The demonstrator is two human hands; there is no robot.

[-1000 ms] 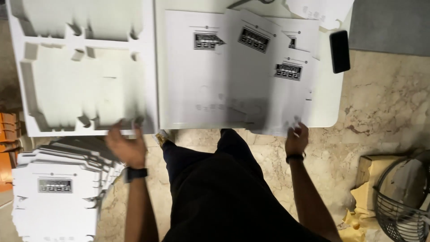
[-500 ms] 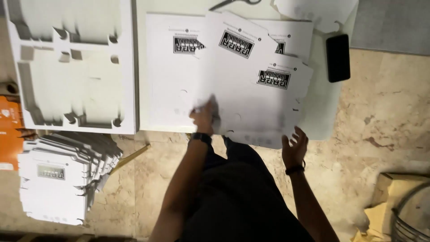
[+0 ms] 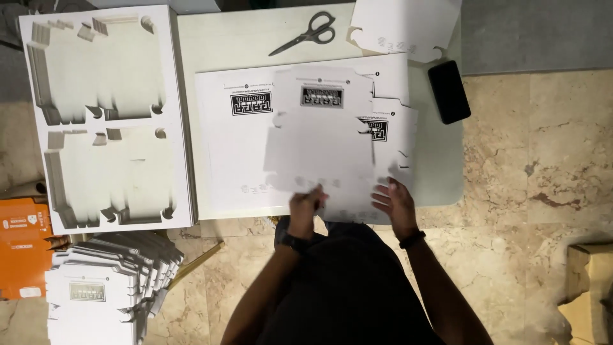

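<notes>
Head view showed the left hand (image 3: 305, 206) pinching the near edge of a loose white die-cut card blank (image 3: 319, 137) at frame centre, while the right hand (image 3: 394, 203) rested open-fingered beside it on the sheet stack (image 3: 223, 166). With so thin a grip, the blank could have slipped, creased, or dragged lower sheets askew.

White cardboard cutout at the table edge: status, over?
Left hand pinching white die-cut cardboard blank. Right hand open, touching its near edge. Nothing in the way.
</notes>
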